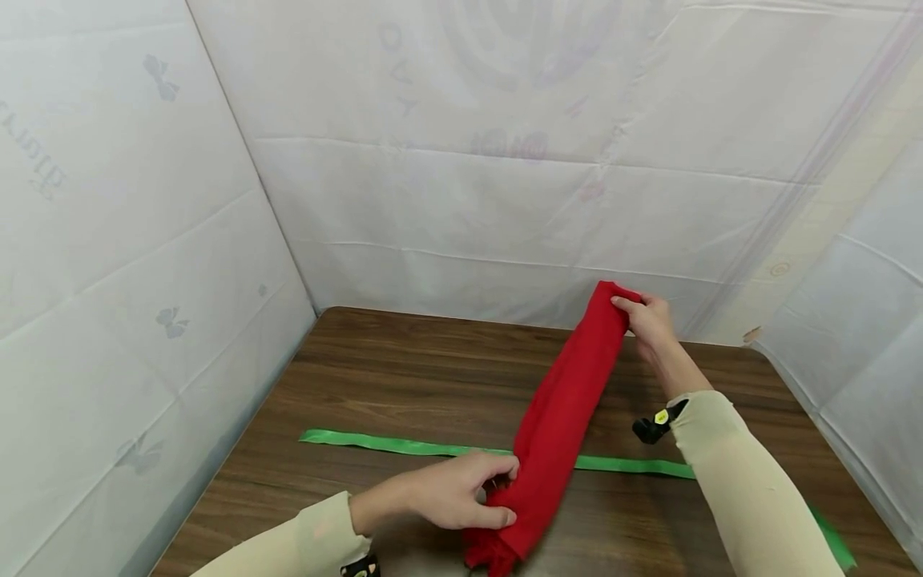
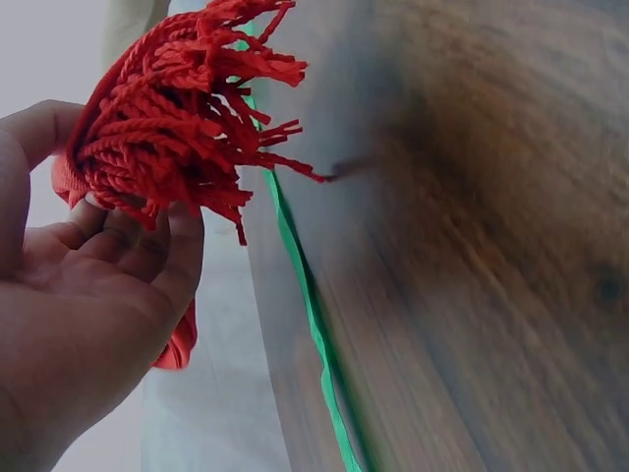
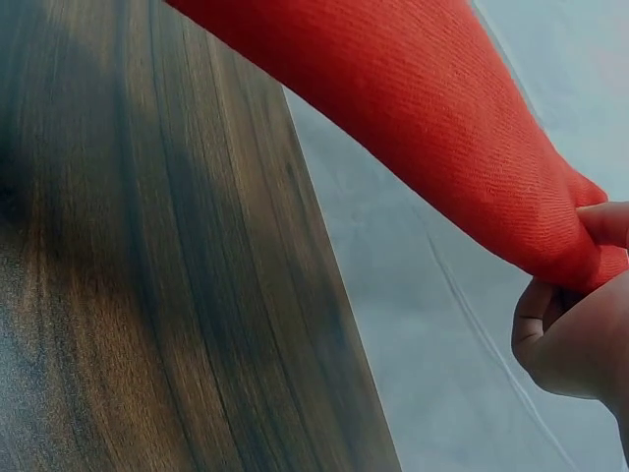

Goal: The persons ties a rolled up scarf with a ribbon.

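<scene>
Red knitted scarf [image 1: 558,417], folded into a long band, is held taut above the brown wooden table [image 1: 404,377], crossing the flat green ribbon [image 1: 404,443]: left hand [image 1: 450,493] grip pinches its fringed near end, right hand [image 1: 649,320] grip pinches the far end.

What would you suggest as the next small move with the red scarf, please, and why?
Probably lower the far end onto the table. The right hand pinches the red scarf raised at its far end, while the left hand grips the fringed near end low by the green ribbon; the folded length hangs stretched between them.
</scene>
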